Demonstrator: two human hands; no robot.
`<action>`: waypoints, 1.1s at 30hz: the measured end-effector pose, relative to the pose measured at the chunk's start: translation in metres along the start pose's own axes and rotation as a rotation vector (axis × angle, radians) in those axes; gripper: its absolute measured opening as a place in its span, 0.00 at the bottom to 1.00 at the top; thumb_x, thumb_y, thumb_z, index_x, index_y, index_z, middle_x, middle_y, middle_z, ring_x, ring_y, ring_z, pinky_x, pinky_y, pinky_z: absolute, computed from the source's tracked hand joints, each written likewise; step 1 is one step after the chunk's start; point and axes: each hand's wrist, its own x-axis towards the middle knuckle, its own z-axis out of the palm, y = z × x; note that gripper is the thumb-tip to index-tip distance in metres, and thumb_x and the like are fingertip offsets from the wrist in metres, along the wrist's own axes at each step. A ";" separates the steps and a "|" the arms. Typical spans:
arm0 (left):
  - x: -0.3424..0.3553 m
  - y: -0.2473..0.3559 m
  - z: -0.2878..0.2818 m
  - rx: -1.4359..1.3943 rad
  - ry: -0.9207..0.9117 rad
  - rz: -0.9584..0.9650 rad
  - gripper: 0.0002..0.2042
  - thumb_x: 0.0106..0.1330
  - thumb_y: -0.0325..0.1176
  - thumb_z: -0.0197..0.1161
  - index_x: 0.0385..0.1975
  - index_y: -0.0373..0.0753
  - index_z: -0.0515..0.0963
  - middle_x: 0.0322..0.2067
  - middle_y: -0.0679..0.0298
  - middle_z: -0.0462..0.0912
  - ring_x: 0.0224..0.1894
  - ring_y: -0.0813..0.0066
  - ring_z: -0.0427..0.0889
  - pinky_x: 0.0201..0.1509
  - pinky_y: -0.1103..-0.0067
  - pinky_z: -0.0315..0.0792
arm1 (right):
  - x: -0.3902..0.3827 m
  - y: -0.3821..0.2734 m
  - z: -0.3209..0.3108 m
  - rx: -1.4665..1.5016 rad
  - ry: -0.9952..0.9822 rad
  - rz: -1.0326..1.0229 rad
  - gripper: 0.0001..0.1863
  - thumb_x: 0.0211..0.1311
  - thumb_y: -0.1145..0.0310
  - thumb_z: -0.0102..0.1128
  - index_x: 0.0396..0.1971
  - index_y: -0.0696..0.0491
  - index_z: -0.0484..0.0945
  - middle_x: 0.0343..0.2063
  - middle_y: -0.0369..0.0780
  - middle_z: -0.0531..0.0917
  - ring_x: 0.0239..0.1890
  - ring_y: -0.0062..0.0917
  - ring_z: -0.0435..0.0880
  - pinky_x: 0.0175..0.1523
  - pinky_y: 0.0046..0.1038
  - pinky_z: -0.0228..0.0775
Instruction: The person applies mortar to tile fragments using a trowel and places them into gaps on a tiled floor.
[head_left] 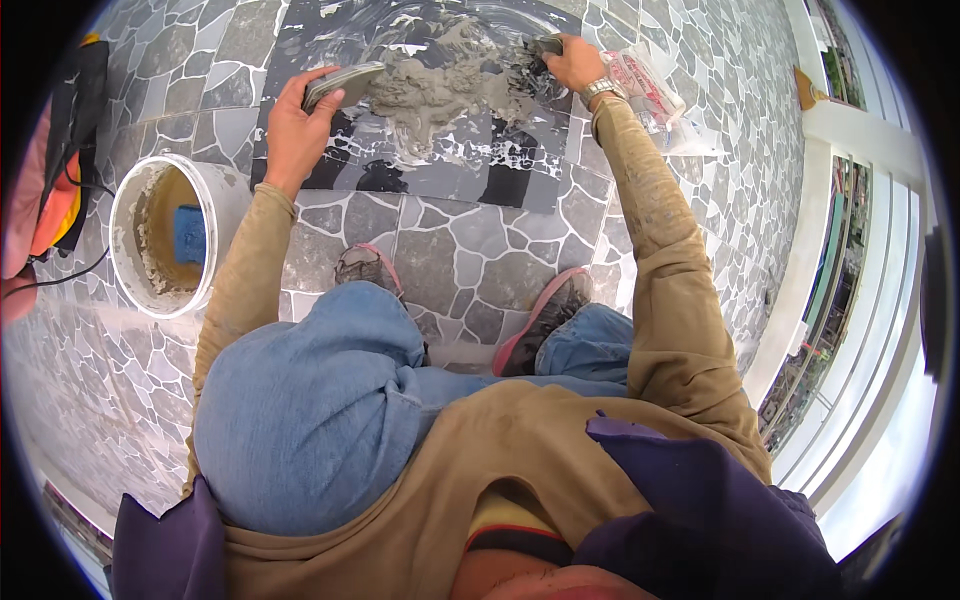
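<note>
A heap of wet grey mortar (430,95) is spread over a dark, smeared board (350,180) on the floor. At the heap's left side, my left hand (300,125) is closed around a flat grey tool (345,80) with a rounded edge, perhaps a float or scraper. Its far end reaches the mortar. My right hand (577,66) grips a small dark scraper-like tool (545,44) at the heap's right edge. Its exact kind is hard to make out, since the fingers cover part of it.
To the left stands a white bucket (122,245) with murky water and a blue sponge (189,234). A crumpled plastic bag (650,95) lies right of the board. Dark and red bags (75,150) with a cable rest at far left. White railing (868,140) runs along the right.
</note>
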 end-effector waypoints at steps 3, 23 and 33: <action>0.001 -0.005 0.004 -0.016 0.007 0.011 0.13 0.67 0.30 0.67 0.50 0.41 0.82 0.45 0.62 0.82 0.44 0.72 0.81 0.49 0.77 0.74 | 0.007 -0.025 0.023 -0.158 0.023 -0.119 0.18 0.54 0.60 0.59 0.39 0.57 0.82 0.34 0.56 0.85 0.43 0.52 0.85 0.49 0.47 0.78; 0.045 0.047 0.031 0.245 -0.213 0.511 0.26 0.52 0.11 0.54 0.48 0.44 0.84 0.49 0.62 0.80 0.54 0.61 0.79 0.58 0.72 0.74 | -0.050 -0.125 -0.019 0.828 -0.232 -0.047 0.20 0.63 0.54 0.65 0.37 0.60 0.82 0.26 0.39 0.83 0.28 0.23 0.77 0.36 0.29 0.69; 0.023 0.043 0.054 0.345 -0.431 0.503 0.22 0.56 0.15 0.58 0.50 0.42 0.82 0.47 0.63 0.81 0.52 0.62 0.80 0.56 0.72 0.74 | -0.047 -0.124 -0.011 0.922 0.000 -0.011 0.19 0.61 0.58 0.66 0.43 0.59 0.84 0.33 0.45 0.88 0.35 0.34 0.85 0.44 0.33 0.74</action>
